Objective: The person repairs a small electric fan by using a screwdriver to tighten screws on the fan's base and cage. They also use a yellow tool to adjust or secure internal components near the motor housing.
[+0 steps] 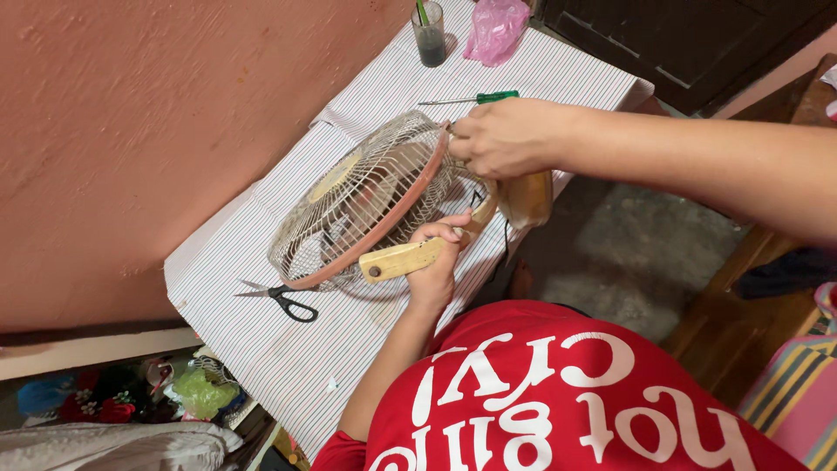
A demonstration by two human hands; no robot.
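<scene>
A small table fan [362,201] with a wire cage and a reddish rim lies tilted on the striped table [288,349]. My left hand [436,262] grips the fan's cream-coloured stand arm [403,259] at the near side. My right hand [501,138] is closed on the back of the cage near the motor housing [527,199], which hangs past the table's edge. What the right fingers pinch is hidden.
Black-handled scissors [283,298] lie on the table left of the fan. A green-handled screwdriver [475,98], a glass cup [429,35] and a pink plastic bag [495,28] sit at the far end. A terracotta wall [131,131] runs along the left; wooden furniture [767,288] stands at right.
</scene>
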